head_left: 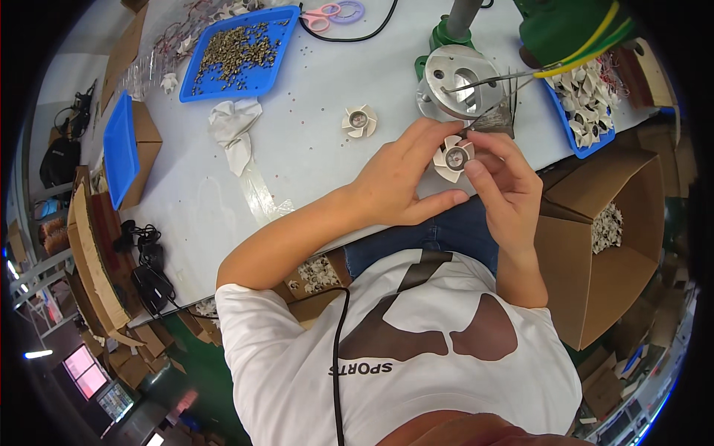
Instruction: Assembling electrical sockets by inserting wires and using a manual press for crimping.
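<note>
Near the table's front edge I hold a small white fan wheel (454,157) with a round metallic centre. My right hand (509,186) pinches its right side between thumb and fingers. The fingers of my left hand (401,175) bend against its upper left side, while that thumb stretches out below, apart from it. Part of the left fingertips is hidden. Another white fan wheel (360,120) lies on the table to the left. Just beyond my hands stands a green press with a round silver plate (462,78); thin metal rods reach across the plate.
A blue tray (186,91) of small brass-coloured parts lies far left, beside pink scissors (321,16). A crumpled white cloth (232,134) is nearer. At the right are a blue tray (580,149) of white fan wheels and an open cardboard box (625,275). Yellow-green wires (595,46) hang by the press.
</note>
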The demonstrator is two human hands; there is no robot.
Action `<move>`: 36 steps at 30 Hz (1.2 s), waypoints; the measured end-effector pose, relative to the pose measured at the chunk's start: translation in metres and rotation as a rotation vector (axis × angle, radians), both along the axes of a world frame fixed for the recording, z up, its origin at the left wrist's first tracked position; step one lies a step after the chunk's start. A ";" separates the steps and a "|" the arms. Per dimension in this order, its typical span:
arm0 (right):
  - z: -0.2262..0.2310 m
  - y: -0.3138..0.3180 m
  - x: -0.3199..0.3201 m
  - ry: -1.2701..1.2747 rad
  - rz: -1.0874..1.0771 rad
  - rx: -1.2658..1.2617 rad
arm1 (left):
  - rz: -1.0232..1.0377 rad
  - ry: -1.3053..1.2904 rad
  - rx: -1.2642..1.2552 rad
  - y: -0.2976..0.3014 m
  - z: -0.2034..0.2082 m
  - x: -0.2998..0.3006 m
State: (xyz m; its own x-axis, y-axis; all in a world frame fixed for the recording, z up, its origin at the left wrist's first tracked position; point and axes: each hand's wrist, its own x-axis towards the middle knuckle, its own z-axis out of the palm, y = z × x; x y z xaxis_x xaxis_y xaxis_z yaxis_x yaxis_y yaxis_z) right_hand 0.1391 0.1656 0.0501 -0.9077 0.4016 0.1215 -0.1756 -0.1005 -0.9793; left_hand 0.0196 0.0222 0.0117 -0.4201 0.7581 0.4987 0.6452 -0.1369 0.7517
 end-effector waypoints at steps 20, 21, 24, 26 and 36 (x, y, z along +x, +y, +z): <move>0.050 0.038 -0.035 -0.012 0.009 0.381 | 0.122 0.139 0.062 -0.006 0.003 -0.021; 0.052 0.039 -0.039 -0.014 0.059 0.415 | 0.137 0.126 0.084 -0.007 0.002 -0.021; 0.054 0.047 -0.048 0.153 0.118 0.526 | 0.139 0.105 0.144 0.000 0.003 -0.022; 0.052 0.051 -0.055 0.335 0.200 0.610 | 0.161 0.091 0.186 0.001 0.003 -0.021; 0.048 0.039 -0.059 0.385 0.167 0.538 | 0.272 0.086 0.290 0.010 0.019 -0.018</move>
State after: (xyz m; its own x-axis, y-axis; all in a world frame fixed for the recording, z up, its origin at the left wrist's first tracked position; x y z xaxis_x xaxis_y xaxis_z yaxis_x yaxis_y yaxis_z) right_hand 0.0803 0.2042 0.0983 -0.8045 0.0532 0.5916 -0.5457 0.3270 -0.7715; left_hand 0.0018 0.0321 0.0303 -0.5337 0.4476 0.7176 0.7460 -0.1506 0.6487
